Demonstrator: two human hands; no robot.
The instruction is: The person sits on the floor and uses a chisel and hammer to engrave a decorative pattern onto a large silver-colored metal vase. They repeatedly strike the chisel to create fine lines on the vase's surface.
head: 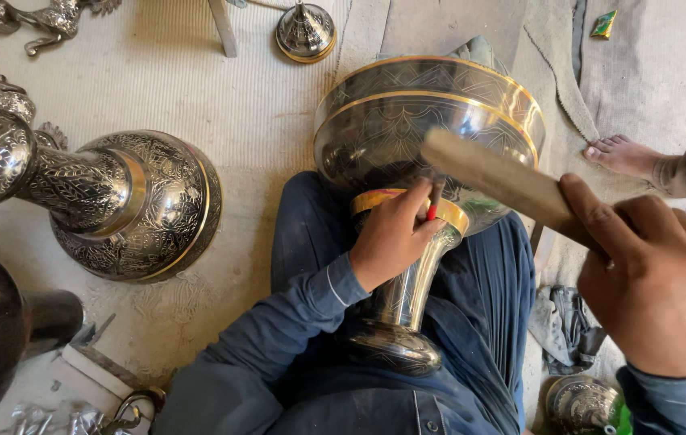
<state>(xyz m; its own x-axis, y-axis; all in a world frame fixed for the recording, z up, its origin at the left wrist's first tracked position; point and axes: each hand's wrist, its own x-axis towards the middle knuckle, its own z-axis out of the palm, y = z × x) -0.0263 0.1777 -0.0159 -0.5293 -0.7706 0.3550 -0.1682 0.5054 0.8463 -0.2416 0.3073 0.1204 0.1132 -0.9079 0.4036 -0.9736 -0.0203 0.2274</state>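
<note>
The left hand (391, 238) pinches a thin red-tipped tool (433, 203) against the big engraved vase (419, 145), fingers closed around it where the bowl meets the gold band of the neck. The right hand (653, 282) is clenched on a flat wooden stick (500, 179) — its far end is raised above the tool, just beside the left fingers. The vase lies tilted across the person's blue-clad lap, its foot toward the body and its wide bowl pointing away. On the floor to the left lies a second engraved vase (117, 201) on its side — well apart from both hands. A bare foot (621, 153) shows at the right.
</note>
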